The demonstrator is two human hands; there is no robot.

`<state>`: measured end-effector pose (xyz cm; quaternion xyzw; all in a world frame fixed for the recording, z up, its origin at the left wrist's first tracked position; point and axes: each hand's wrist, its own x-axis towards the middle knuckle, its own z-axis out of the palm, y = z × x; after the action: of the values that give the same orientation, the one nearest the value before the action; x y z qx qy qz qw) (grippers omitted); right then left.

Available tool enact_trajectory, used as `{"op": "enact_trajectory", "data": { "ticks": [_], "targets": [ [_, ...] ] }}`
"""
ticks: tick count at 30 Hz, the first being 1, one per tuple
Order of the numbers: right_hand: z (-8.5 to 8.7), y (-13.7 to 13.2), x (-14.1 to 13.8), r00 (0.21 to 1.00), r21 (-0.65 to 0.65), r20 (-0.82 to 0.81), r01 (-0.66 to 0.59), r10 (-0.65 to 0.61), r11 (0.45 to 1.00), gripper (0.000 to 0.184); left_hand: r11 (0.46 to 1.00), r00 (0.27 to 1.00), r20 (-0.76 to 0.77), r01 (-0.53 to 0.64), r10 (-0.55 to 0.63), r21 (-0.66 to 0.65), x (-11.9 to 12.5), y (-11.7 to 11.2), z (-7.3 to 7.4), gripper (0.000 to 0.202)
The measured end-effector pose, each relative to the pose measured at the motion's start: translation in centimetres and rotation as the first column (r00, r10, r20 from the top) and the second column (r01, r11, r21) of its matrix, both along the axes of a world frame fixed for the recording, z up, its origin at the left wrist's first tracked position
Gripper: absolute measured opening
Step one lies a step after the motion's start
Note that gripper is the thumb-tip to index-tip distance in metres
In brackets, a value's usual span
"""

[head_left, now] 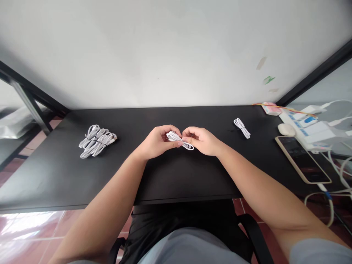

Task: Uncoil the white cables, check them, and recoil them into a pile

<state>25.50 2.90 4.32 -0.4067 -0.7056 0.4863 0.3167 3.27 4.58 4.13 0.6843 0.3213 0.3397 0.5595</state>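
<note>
Both hands meet above the middle of a black table [176, 172], gripping one coiled white cable [178, 140] between them. My left hand [156, 141] pinches the coil's left end with curled fingers. My right hand [202, 140] pinches its right end, fingers closed around the loops. The coil sits just over the tabletop.
A pile of several bundled white cables [96, 140] lies on the left of the table. One bundled white cable [242, 127] lies at the right. Further right are a phone [302, 158], a white mouse [286, 129], a power strip [308, 124] and loose cords. A white wall stands behind.
</note>
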Motion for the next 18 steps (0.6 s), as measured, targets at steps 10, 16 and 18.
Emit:
{"op": "enact_trajectory", "data": {
  "ticks": [10,16,18],
  "targets": [
    [-0.1,0.1,-0.1,1.000,0.007,-0.005,0.019,-0.019,1.000,0.024,0.968,0.986,-0.096,-0.114,0.138,0.225,0.1,-1.0,0.7,0.030],
    [-0.3,0.2,-0.2,1.000,-0.009,-0.018,0.025,-0.025,1.000,0.027,0.941,0.973,-0.169,-0.097,0.158,0.325,0.0,-1.1,1.0,0.024],
    [-0.4,0.2,-0.2,0.999,0.008,-0.013,0.037,-0.037,0.999,0.026,0.923,0.956,-0.232,-0.082,0.179,0.376,0.0,-1.1,1.2,0.022]
  ]
}}
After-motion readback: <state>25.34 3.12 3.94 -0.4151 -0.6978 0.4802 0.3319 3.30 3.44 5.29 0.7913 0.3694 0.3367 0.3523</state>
